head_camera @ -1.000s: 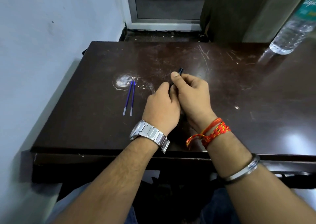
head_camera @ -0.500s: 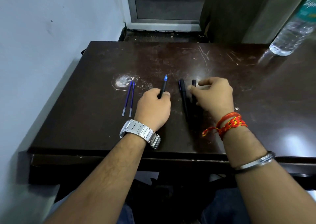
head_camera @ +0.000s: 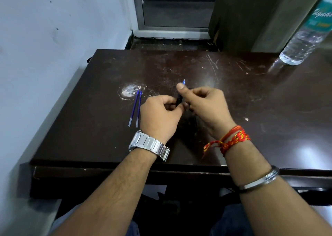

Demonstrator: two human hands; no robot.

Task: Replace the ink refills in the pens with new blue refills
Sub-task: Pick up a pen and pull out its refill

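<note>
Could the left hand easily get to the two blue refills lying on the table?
Probably yes. The two blue refills lie on bare table just left of the left hand, with nothing between them. But that hand, together with the right hand, is holding a pen, so it would have to let go first.

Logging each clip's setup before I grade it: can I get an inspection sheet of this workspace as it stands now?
Surface: dark table, scratched, with a pale worn patch near the refills.
Job's things: two blue refills lying side by side on the table, left of the hands; one black pen with a blue tip, held up between both hands.
Clutter: plastic water bottle at the far right corner.
Grippers: left hand and right hand both closed on the pen, fingers curled.
Cables: nothing seen.
Surroundings: pale wall to the left, a framed door or window behind the table.
</note>
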